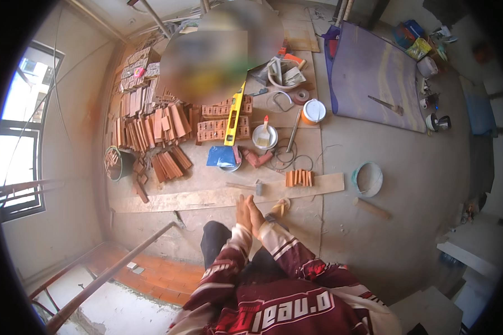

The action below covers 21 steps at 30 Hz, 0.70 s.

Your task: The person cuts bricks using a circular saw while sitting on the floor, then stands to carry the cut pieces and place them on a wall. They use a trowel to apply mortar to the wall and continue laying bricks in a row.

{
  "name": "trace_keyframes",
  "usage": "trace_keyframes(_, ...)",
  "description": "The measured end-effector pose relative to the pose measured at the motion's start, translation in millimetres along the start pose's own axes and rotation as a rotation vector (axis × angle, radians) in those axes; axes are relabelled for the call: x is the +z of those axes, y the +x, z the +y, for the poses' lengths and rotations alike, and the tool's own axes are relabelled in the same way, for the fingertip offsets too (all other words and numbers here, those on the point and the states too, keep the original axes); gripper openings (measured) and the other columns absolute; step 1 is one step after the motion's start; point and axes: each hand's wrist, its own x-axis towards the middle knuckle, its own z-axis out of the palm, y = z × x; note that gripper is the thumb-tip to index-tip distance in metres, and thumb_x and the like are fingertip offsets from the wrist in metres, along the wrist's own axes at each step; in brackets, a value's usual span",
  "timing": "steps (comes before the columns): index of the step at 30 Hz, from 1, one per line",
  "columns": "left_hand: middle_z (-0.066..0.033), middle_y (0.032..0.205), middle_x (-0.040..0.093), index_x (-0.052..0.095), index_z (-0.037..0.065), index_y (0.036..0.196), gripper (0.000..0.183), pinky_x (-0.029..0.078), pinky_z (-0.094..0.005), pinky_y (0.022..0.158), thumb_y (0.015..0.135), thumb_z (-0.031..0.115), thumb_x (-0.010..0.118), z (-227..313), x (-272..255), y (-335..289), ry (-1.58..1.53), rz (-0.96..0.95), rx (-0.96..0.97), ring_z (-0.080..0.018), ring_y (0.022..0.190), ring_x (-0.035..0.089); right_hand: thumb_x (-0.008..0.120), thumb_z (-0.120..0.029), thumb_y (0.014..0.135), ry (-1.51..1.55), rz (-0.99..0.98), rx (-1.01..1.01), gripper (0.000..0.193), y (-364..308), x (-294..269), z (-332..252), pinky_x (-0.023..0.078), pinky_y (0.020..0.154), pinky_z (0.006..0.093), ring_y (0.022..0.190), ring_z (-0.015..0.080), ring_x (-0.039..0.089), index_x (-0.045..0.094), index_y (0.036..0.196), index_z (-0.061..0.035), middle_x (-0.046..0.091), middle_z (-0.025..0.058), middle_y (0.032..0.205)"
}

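Observation:
My left hand (242, 214) and my right hand (255, 217) are brought together palm to palm in front of my knees. Their fingers look stretched out, and I see nothing held between them. Just beyond the fingertips lies a hammer (258, 188), its handle pointing left. It rests by a long pale board (207, 199) on the floor. A short row of narrow orange brick pieces (299, 178) stands on the board's right part. Near my right wrist shows a foot in a tan sandal (281, 208).
Stacked reddish tile strips (151, 128) fill the left. A yellow level (235, 114) leans on hollow bricks (210, 130). A white bowl with a brush (264, 138), an orange-and-white bucket (314, 111), a teal-rimmed bucket (368, 178) and a purple mat (369, 72) surround them. A metal rail (123, 262) crosses lower left.

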Motion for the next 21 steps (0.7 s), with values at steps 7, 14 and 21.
trace_keyframes(7, -0.0177, 0.13, 0.046, 0.04, 0.005, 0.138, 0.082, 0.029, -0.0466, 0.106, 0.081, 0.062, 0.056, -59, -146, -20, -1.545, -0.228, -0.737, -0.0329, 0.123, 0.043, 0.047, -0.053, 0.089, -1.611, -0.234, -0.607, 0.074, -56, 100, 7, 0.021, 0.111, 0.0455, 0.136, 0.0408, 0.027, 0.035, 0.14, -0.001, 0.034, 0.0244, 0.144)
trace_keyframes(14, -0.0238, 0.134, 0.046, 0.034, 0.0, 0.141, 0.092, 0.029, -0.0395, 0.106, 0.078, 0.061, 0.064, -250, -216, -90, -0.203, -0.07, -0.054, -0.0355, 0.129, 0.038, 0.061, -0.051, 0.075, -1.468, 0.982, 0.127, 0.067, -93, -166, 133, 0.041, 0.097, 0.0446, 0.113, 0.0387, 0.055, 0.06, 0.115, 0.003, 0.06, 0.0252, 0.117)
trace_keyframes(21, -0.03, 0.124, 0.053, 0.048, -0.004, 0.131, 0.093, 0.029, -0.0403, 0.108, 0.076, 0.072, 0.052, -423, -272, -182, 0.166, -0.623, -0.832, -0.0369, 0.13, 0.039, 0.059, -0.046, 0.076, -1.477, 0.92, 0.294, 0.063, -151, -111, 151, 0.043, 0.095, 0.0398, 0.11, 0.0356, 0.058, 0.059, 0.12, -0.001, 0.062, 0.0227, 0.115)
